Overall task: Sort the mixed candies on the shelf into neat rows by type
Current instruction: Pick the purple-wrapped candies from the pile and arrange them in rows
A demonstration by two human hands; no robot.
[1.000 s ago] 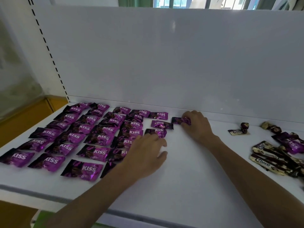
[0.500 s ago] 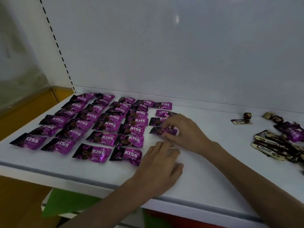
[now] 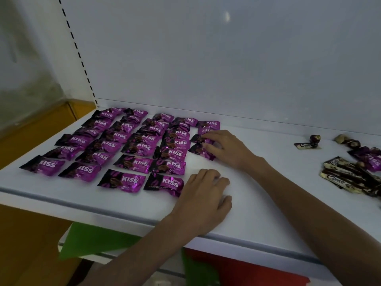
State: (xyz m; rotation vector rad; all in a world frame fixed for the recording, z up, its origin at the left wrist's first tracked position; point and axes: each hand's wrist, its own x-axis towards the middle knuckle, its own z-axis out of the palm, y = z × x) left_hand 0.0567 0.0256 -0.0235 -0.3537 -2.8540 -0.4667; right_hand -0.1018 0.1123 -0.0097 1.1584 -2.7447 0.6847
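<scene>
Purple Kiss candies (image 3: 132,139) lie in several rows on the left half of the white shelf (image 3: 257,203). My right hand (image 3: 226,148) reaches across to the right end of the rows, and its fingertips pinch one purple Kiss candy (image 3: 199,151), with another candy (image 3: 196,138) just behind under the index finger. My left hand (image 3: 204,195) lies flat on the shelf near the front edge, holding nothing, its fingers beside the front-right Kiss candy (image 3: 165,183).
At the right edge lies a mixed pile: brown-and-cream Choco bars (image 3: 348,178), more purple candies (image 3: 369,157), small gold-brown wrapped sweets (image 3: 348,141) and one loose Choco piece (image 3: 307,145). The shelf's white back panel (image 3: 226,69) rises behind. Green and red surfaces show below.
My right hand drew a purple candy from the back wall toward the front and set it into the rightmost column. My left hand slid right and forward, uncovering the front candies. The camera tilted down.
</scene>
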